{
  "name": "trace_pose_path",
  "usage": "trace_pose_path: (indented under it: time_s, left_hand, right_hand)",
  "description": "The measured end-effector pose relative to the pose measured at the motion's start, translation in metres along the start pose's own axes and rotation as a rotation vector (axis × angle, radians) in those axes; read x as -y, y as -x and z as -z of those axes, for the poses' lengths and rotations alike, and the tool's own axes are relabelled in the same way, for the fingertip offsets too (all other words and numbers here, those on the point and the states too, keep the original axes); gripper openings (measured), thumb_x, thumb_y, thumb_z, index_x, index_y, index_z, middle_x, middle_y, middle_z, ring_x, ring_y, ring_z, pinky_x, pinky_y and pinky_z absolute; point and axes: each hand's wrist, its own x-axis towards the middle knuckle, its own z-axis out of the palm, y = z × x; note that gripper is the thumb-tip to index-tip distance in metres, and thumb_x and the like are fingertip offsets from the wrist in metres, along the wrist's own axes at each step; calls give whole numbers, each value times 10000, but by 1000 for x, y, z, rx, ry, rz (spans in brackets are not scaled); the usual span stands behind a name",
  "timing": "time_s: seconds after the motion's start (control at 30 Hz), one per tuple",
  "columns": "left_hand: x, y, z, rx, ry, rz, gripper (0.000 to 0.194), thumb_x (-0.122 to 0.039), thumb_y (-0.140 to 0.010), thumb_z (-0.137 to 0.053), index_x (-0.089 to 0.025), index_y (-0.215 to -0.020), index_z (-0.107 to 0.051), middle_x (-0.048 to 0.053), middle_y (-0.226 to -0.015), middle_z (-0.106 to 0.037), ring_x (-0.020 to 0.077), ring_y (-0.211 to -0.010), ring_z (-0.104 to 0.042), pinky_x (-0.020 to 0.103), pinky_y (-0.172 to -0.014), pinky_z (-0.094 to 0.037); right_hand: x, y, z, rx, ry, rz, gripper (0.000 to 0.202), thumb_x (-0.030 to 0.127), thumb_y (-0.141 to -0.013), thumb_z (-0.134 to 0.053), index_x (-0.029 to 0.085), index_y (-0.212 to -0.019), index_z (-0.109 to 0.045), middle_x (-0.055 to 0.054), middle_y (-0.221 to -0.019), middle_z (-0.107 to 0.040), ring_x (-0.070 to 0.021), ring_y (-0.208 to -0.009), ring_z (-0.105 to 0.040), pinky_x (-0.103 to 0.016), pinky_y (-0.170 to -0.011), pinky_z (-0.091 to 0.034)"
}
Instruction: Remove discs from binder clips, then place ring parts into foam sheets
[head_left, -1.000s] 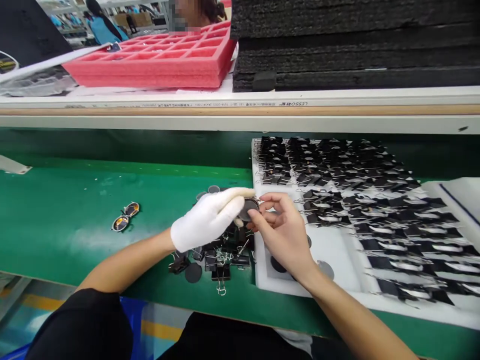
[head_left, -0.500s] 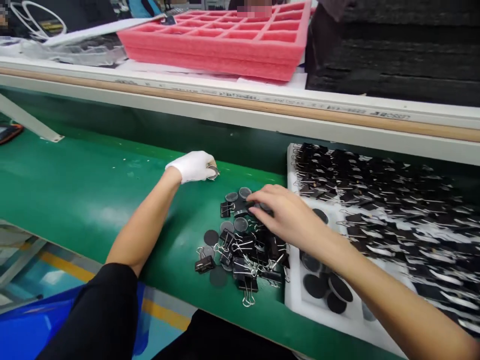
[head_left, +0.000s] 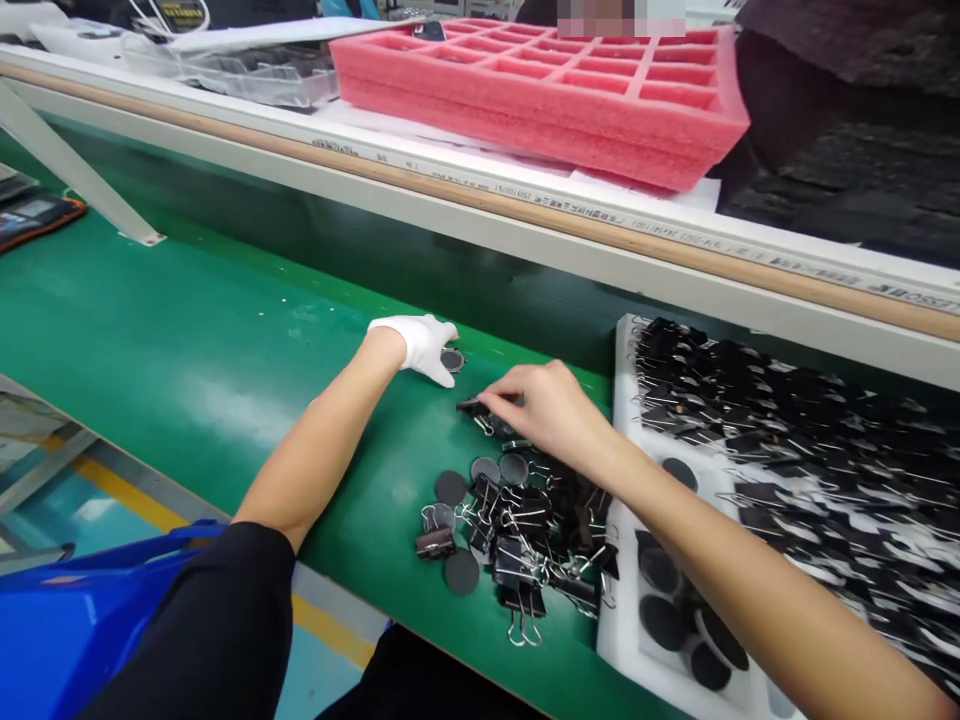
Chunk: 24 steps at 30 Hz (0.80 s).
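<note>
Pinching a black binder clip (head_left: 471,407) between thumb and fingertips, the bare right hand (head_left: 551,408) is just above the near side of the shelf, at the upper edge of a heap of clips (head_left: 517,560) on the green tabletop (head_left: 247,290). Its grip is closed on that clip, and a silver wire loop shows just below. The left hand (head_left: 420,345), in a white glove, is just beyond and to the left, with thumb and fingers spread apart around a dark, rimmed round disc (head_left: 452,360); its grip looks open, though whether a finger touches the disc I cannot tell. Loose discs (head_left: 461,572) lie along the left of the heap, some flat on the table and some partly under clips. To the right, a white tray (head_left: 619,650) bears close rows of black clips (head_left: 787,390), with more dark discs (head_left: 664,622) bunched in its near left part, beside the right forearm. On the shelf (head_left: 480,222) above stand a pink foam tray (head_left: 540,125) divided into cells and, to its left, a clear plastic tray (head_left: 262,75). A blue object (head_left: 97,610) shows at lower left, beside the black sleeve (head_left: 210,610).
</note>
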Motion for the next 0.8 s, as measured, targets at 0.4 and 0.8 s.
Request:
trace_pose_path:
  time_s: [0.4, 0.8]
  left_hand:
    - [-7, -11, -9, -79, 23, -125, 469, -470, -757, -737, -225, -1157, -725, 129, -1135, -736, 321, -1001, -710, 391, -846, -558]
    - [-19, -4, -11, -14, -27, -76, 523, -406, -751, -700, -195, -1227, -660, 168, -1251, -672, 327, -1060, -701, 392, -824, -575]
  right_hand:
    - [-65, -44, -13, -15, -126, 42, 163, 302, -912, -702, 215, -1001, -808, -73, -1119, -778, -232, -1031, -708, -375, -952, -514]
    - [-47, -120, -63, -279, -86, -730, 413, 425, -1017, -293, 245, -1279, -558, -163, -1393, -524, -377, -1339, -414, -633, -1082, -309]
